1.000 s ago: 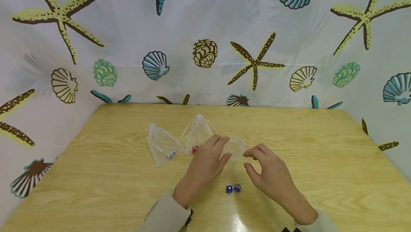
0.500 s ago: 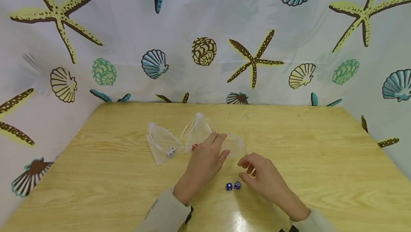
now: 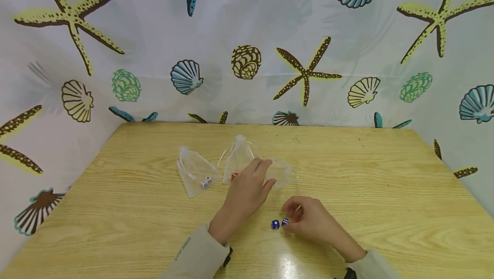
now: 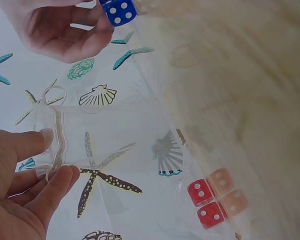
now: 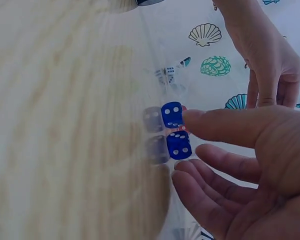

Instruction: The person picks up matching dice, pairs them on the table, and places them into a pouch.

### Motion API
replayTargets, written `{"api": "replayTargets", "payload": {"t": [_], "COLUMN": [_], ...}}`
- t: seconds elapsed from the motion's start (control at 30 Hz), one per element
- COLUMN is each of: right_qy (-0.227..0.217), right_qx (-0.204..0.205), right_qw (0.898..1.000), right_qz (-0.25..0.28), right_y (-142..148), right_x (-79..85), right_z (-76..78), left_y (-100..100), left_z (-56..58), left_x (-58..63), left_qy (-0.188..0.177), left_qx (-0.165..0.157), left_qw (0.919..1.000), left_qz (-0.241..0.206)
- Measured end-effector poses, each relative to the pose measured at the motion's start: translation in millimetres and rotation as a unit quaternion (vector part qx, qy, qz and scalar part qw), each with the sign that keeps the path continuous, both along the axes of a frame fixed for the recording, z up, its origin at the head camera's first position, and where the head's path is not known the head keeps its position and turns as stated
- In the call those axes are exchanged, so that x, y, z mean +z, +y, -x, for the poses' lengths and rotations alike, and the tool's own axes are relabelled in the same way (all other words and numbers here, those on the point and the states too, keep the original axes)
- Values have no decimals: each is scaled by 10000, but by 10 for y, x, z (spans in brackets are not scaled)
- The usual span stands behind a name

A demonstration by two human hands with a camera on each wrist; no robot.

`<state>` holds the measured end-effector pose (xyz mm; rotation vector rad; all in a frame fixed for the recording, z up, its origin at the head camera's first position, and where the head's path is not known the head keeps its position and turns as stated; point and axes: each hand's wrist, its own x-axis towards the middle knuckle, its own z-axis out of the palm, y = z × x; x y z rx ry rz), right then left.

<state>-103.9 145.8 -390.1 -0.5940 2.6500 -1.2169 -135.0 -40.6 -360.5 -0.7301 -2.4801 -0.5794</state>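
My left hand [image 3: 247, 191] holds the mouth of a small sheer white drawstring bag [image 3: 281, 172] on the table; in the left wrist view its thumb and fingers are at the gathered mouth [image 4: 59, 137]. My right hand [image 3: 310, 219] is low at two blue dice with white pips. Its thumb tip is right at the nearer blue die [image 3: 285, 222], with the other fingers curved loosely around. The other blue die [image 3: 275, 224] lies just to the left. In the right wrist view the thumb overlaps the edge of one blue die [image 5: 172, 115].
Two more sheer bags lie further left. One bag [image 3: 193, 165] contains white dice [image 3: 206, 182]; the other bag [image 3: 240, 154] has red dice [image 4: 205, 200], partly covered by my left hand in the head view. The wooden table [image 3: 115, 227] ends at a patterned cloth [image 3: 216, 47].
My right hand has left the sheer bag's side and come down toward me to the blue dice. My left hand has stayed almost in place at the bag.
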Motion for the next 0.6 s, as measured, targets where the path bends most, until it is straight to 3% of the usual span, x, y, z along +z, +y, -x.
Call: {"api": "replayTargets", "payload": {"t": [0.13,0.6], "right_qy": [-223,-115], "right_qx": [136,399], "right_qw": [9997,9991], "right_qz": [-1,120], "right_y": [4,32], "right_x": [-27,-67], "right_z": [11,42], "left_y": [0,0], "left_z": [10,29], "left_x": [-3,-9], "left_qy": [-12,0], "left_qx": [4,-21], "left_qw": [10000,10000], "left_qz": [8,18]}}
